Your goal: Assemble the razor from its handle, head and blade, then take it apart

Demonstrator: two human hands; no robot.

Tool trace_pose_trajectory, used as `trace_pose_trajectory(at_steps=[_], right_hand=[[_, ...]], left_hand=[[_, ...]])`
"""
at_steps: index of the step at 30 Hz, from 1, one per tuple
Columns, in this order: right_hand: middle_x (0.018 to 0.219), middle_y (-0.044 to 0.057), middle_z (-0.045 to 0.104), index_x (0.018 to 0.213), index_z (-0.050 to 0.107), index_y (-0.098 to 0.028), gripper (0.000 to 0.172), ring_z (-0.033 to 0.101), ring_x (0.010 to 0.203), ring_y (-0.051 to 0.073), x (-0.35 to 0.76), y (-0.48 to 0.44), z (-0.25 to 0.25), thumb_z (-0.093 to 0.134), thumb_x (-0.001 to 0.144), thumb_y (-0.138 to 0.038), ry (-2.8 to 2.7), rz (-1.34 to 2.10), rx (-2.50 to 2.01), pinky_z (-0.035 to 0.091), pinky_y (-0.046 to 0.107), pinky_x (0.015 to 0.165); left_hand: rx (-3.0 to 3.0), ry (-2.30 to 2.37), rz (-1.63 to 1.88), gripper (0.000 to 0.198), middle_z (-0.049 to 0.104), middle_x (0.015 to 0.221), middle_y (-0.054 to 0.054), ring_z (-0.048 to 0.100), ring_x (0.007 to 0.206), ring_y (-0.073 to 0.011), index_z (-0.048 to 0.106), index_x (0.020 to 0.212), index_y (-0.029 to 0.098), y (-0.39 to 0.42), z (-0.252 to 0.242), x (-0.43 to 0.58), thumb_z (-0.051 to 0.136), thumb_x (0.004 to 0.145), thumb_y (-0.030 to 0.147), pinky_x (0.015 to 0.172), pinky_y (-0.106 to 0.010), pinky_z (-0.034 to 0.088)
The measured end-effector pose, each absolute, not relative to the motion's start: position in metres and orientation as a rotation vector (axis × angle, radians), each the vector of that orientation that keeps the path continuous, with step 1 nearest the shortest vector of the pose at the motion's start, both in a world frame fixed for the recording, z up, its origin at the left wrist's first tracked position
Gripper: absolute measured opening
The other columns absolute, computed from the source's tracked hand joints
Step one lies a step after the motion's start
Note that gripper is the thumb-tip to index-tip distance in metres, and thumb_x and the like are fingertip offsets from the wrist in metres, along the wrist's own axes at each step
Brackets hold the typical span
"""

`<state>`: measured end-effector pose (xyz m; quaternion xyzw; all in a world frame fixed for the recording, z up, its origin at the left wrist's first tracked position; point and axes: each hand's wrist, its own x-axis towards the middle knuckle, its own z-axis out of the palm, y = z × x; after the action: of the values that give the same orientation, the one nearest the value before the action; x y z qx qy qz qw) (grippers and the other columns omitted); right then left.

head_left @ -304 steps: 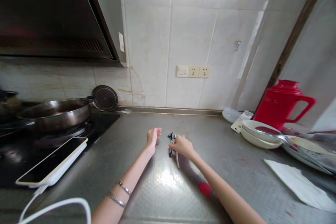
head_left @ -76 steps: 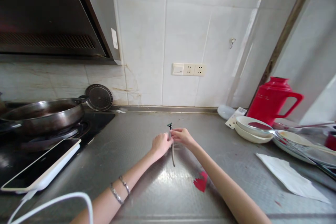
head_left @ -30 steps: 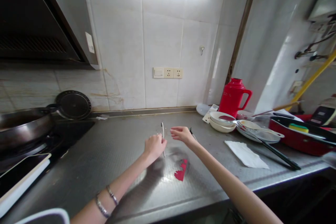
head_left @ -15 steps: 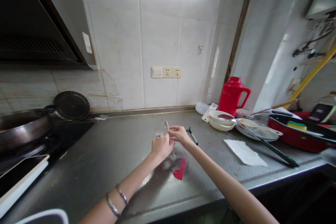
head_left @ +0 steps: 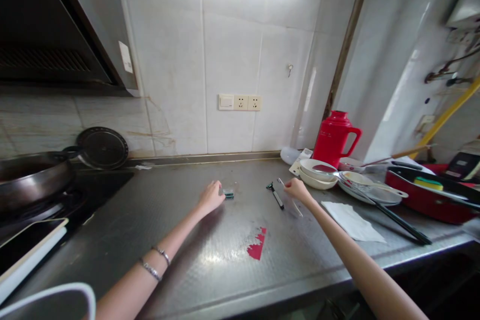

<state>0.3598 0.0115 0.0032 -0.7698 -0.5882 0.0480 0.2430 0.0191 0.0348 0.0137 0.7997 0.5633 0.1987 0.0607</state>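
A: Far left?
B: Steel pan (head_left: 33,180) on the stove, round dark lid (head_left: 103,148) leaning on the wall behind.
A: Left hand (head_left: 212,197)?
B: Low over the table (head_left: 168,187), fingers bunched at the edge of a small dark-green piece (head_left: 229,196). Cannot tell whether they grip it.
A: Next?
B: Jagged red scrap (head_left: 257,247), nearer the front edge. Beyond it, to the right, razor (head_left: 276,198) lying flat, untouched.
A: Right hand (head_left: 297,191)?
B: Fingers pinched together on a slim pale stick (head_left: 297,209), both ends showing. Just right of the razor.
A: Farther right?
B: Stacked bowls (head_left: 317,180), red thermos (head_left: 333,137) behind, white napkin (head_left: 350,221) in front.
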Motion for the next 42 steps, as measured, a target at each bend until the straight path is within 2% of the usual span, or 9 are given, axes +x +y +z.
trace_pose_trajectory(at_steps=[4,13,20,24,28,32,36,39,42], right_hand=[[0.048,0.004,0.059,0.056,0.067,-0.012,0.013,0.059,0.055,0.015,0.359,0.018,-0.005,0.055,0.062,-0.011,-1.662,0.160,-2.109,0.035,0.018,0.049],[0.060,0.009,0.065,0.062,0.069,-0.010,0.014,0.060,0.064,0.017,0.356,0.026,-0.016,0.055,0.062,-0.011,-1.706,0.114,-2.117,0.034,0.019,0.050],[0.057,0.007,0.064,0.066,0.070,-0.008,0.017,0.059,0.061,0.017,0.360,0.016,0.003,0.056,0.067,-0.018,-1.659,0.072,-2.066,0.037,0.019,0.054],[0.067,0.008,0.068,0.080,0.072,-0.010,0.025,0.062,0.065,0.018,0.360,0.011,0.024,0.050,0.073,-0.019,-1.702,0.060,-1.985,0.042,0.023,0.062],[0.081,0.009,0.070,0.096,0.070,-0.012,0.030,0.063,0.070,0.019,0.336,0.002,0.041,0.055,0.072,-0.023,-1.829,0.171,-1.764,0.046,0.026,0.068],[0.106,0.008,0.064,0.124,0.052,-0.018,0.059,0.061,0.079,0.016,0.302,-0.011,0.047,0.065,0.067,-0.025,-2.096,0.386,-1.415,0.047,0.029,0.077],[0.122,0.011,0.053,0.134,0.038,-0.020,0.083,0.058,0.091,0.019,0.280,-0.022,0.047,0.072,0.060,-0.032,-2.242,0.541,-1.369,0.046,0.033,0.082],[0.124,0.012,0.051,0.134,0.036,-0.019,0.086,0.056,0.096,0.021,0.273,-0.027,0.046,0.074,0.058,-0.036,-2.297,0.590,-1.394,0.046,0.034,0.082],[0.117,0.010,0.055,0.127,0.045,-0.019,0.075,0.056,0.093,0.021,0.268,-0.029,0.045,0.073,0.060,-0.038,-2.353,0.566,-1.347,0.046,0.034,0.080]], left_hand=[[2.414,1.465,0.652,0.035,0.059,0.115,-0.007,0.052,0.109,-0.0183,0.054,0.107,0.017,0.052,0.002,0.017,0.056,0.072,0.021,0.094,-0.027,0.037],[2.421,1.360,0.621,0.059,0.048,0.131,-0.014,0.045,0.119,-0.0199,0.039,0.127,0.011,0.066,-0.019,0.021,0.057,0.072,0.024,0.100,-0.027,0.032],[2.349,1.305,0.645,0.059,0.057,0.121,-0.011,0.055,0.108,-0.0195,0.038,0.127,0.015,0.069,-0.025,0.024,0.058,0.072,0.023,0.093,-0.028,0.039],[2.354,1.244,0.693,0.061,0.060,0.113,-0.012,0.058,0.100,-0.0225,0.041,0.123,0.013,0.075,-0.029,0.022,0.063,0.067,0.024,0.088,-0.032,0.041],[2.389,1.150,0.818,0.063,0.063,0.107,-0.011,0.058,0.099,-0.0233,0.043,0.121,0.015,0.072,-0.025,0.025,0.067,0.065,0.031,0.089,-0.035,0.040],[2.415,0.931,0.859,0.069,0.063,0.106,-0.009,0.057,0.099,-0.0219,0.041,0.124,0.017,0.054,-0.009,0.038,0.069,0.064,0.037,0.089,-0.035,0.040],[2.397,0.817,0.808,0.074,0.063,0.106,-0.010,0.059,0.093,-0.0204,0.038,0.128,0.018,0.031,0.006,0.051,0.071,0.063,0.034,0.082,-0.033,0.044],[2.392,0.765,0.817,0.074,0.062,0.107,-0.010,0.060,0.091,-0.0199,0.038,0.129,0.019,0.018,0.011,0.056,0.070,0.064,0.034,0.081,-0.032,0.045],[2.393,0.741,0.810,0.075,0.062,0.107,-0.011,0.059,0.092,-0.0203,0.037,0.130,0.019,0.010,0.013,0.057,0.070,0.065,0.035,0.080,-0.032,0.046]])
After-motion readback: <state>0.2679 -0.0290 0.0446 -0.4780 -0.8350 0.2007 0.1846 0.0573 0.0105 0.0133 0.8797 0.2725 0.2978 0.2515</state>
